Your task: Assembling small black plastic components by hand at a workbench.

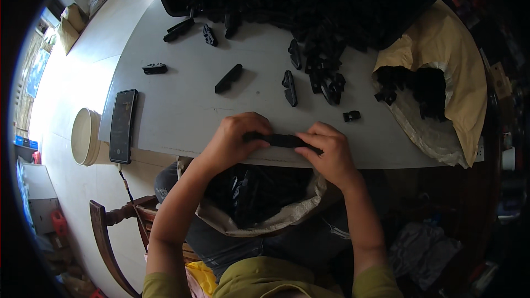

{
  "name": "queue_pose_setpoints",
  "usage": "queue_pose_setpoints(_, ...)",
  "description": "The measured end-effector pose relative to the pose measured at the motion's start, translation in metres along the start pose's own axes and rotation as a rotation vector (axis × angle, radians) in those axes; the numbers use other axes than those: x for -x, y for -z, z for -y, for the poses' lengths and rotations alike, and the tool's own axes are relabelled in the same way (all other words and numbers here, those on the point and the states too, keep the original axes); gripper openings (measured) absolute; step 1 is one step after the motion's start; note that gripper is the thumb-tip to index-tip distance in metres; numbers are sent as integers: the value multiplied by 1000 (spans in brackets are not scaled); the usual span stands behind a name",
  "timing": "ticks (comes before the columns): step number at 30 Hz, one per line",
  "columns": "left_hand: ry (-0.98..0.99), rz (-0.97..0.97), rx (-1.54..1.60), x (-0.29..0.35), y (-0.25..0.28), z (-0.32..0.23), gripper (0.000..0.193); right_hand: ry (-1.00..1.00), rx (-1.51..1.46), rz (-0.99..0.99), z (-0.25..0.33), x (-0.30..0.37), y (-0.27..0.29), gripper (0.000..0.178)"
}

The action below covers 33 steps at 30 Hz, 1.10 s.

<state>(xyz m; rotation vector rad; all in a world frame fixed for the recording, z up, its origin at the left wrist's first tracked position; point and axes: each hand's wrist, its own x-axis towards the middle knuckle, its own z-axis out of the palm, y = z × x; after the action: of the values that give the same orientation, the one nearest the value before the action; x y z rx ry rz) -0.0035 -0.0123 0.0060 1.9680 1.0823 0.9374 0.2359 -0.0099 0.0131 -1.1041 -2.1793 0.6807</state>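
A long black plastic piece [282, 140] is held level between both hands, just above the table's near edge. My left hand [241, 135] is closed round its left end, and my right hand [327, 146] pinches the right end between thumb and fingers. The fingers cover both ends. Right below, in my lap, an open pale sack [301, 216] holds many black pieces [248, 193]. Loose black parts lie on the table beyond my hands, among them an angled piece [228, 79], a slim one [290, 88] and a small short one [351, 116].
A grey table [182, 110] spans the front. A large black container [171, 5] with a heap of parts stands at the back. At the right lies a tan paper bag [464, 83] with black parts. A phone [122, 127], a pale bucket [84, 138] and a wooden chair [105, 232] are left.
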Motion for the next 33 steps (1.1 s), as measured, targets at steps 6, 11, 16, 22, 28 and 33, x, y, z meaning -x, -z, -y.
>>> queue_pose_setpoints(6,15,50,18,-3,-2,0,26,91,-11,3,2,-8,-16,32)
queue_pose_setpoints(11,-50,27,-82,9,13,-5,20,-101,210,-247,-8,10,19,25)
queue_pose_setpoints(16,97,-544,-516,-18,35,20,16,-30,498,-248,-49,17,39,27)
queue_pose_setpoints(22,234,-321,-258,-17,35,19,17,-404,-336,-323,-29,16,15,27)
queue_pose_setpoints(28,-43,-193,-391,-16,27,10,21,-473,-570,-226,-12,8,3,38)
queue_pose_setpoints(33,290,67,-44,-29,19,-16,35,-484,-563,-227,-20,12,-1,25)
